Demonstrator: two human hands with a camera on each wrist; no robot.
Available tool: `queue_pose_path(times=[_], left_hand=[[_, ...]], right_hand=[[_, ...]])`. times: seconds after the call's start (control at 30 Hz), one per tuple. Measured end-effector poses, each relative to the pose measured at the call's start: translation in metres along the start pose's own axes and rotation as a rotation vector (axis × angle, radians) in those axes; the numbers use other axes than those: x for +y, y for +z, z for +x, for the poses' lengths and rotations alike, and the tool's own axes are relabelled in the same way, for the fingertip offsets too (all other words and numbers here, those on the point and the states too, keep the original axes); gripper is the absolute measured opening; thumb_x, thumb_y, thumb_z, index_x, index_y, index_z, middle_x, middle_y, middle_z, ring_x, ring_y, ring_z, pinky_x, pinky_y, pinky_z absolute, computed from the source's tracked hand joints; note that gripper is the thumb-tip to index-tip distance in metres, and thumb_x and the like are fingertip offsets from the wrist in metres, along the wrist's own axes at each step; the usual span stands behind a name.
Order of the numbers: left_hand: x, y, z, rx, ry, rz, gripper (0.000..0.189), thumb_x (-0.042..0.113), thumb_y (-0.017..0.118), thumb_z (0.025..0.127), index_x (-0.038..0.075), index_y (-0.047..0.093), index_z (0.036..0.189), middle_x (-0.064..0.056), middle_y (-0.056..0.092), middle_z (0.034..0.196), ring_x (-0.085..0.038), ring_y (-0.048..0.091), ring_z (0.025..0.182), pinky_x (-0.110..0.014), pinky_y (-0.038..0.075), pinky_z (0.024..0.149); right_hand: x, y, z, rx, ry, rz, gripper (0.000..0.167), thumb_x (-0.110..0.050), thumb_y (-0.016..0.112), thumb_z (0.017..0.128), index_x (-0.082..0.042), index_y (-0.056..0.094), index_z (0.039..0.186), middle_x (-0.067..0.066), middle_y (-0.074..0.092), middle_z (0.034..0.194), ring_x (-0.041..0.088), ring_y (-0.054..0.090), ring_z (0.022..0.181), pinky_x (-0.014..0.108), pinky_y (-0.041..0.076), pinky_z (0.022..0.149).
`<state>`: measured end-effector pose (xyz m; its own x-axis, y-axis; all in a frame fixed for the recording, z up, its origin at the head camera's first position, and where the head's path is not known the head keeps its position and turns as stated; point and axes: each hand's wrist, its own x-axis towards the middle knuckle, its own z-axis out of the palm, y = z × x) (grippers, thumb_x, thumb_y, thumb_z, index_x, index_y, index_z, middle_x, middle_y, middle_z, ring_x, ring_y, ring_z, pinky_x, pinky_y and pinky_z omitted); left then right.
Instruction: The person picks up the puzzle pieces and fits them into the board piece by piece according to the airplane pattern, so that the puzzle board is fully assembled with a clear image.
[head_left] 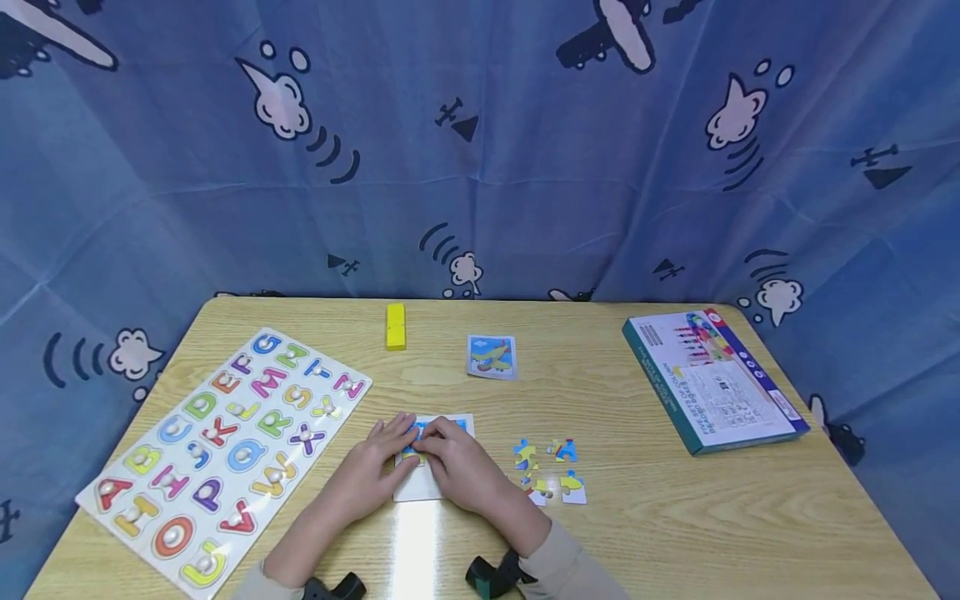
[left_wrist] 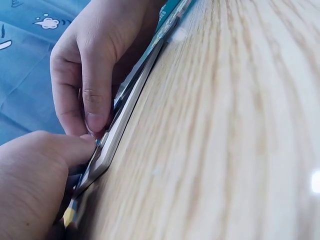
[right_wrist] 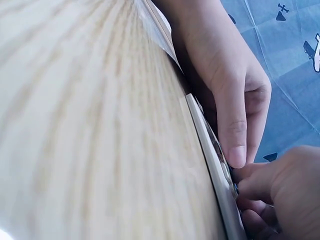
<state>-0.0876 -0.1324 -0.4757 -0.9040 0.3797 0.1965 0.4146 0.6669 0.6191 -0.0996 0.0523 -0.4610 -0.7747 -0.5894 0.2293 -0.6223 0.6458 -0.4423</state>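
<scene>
A small puzzle board [head_left: 423, 487] with a white base and a blue strip along its top lies on the table under both hands. My left hand [head_left: 365, 472] rests on its left side, fingers spread forward and the thumb reaching over the board. My right hand [head_left: 467, 468] is bent over the middle, thumb and fingertips pinching a puzzle piece that they mostly cover. In the left wrist view the right hand's thumb [left_wrist: 96, 120] points down at the board's edge, close to the left thumb [left_wrist: 82, 148]. Several loose puzzle pieces [head_left: 573, 488] lie right of the right hand.
A picture card [head_left: 492, 357] with a yellow plane lies behind the board, and a yellow block [head_left: 395, 326] farther back. On the left is a white alphabet board [head_left: 255, 400] with knobbed letters. A flat box [head_left: 716, 383] lies at the right. A blue curtain [head_left: 480, 217] hangs behind the table.
</scene>
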Motion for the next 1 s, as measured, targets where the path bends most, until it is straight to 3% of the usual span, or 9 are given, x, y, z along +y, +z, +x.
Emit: queue_pose_path(times=[0.37,0.7,1.0], left_hand=[[0.001,0.001,0.002,0.02,-0.046,-0.031,0.043,0.024,0.066,0.089,0.005,0.059,0.127,-0.005,0.049,0.141,-0.021,0.041,0.135,-0.042,0.026,0.117],[0.002,0.002,0.003,0.022,-0.066,-0.033,0.042,0.025,0.067,0.089,0.006,0.061,0.126,-0.004,0.049,0.142,-0.02,0.041,0.135,-0.04,0.025,0.117],[0.002,0.002,0.001,0.022,-0.072,-0.036,0.043,0.024,0.067,0.088,0.006,0.06,0.127,-0.004,0.048,0.142,-0.02,0.04,0.136,-0.04,0.024,0.117]], right_hand=[[0.011,-0.026,-0.007,-0.01,0.081,0.082,0.025,-0.011,0.055,0.095,-0.007,0.066,0.116,0.002,0.063,0.113,0.015,0.06,0.105,0.031,0.055,0.089],[0.047,-0.06,-0.044,0.018,0.177,0.097,0.031,-0.009,0.066,0.087,-0.01,0.065,0.118,-0.001,0.062,0.117,0.018,0.058,0.113,0.037,0.054,0.093],[0.071,-0.08,-0.068,-0.045,0.229,0.106,0.035,-0.004,0.067,0.084,-0.009,0.064,0.119,0.002,0.063,0.118,0.021,0.059,0.112,0.04,0.053,0.092]])
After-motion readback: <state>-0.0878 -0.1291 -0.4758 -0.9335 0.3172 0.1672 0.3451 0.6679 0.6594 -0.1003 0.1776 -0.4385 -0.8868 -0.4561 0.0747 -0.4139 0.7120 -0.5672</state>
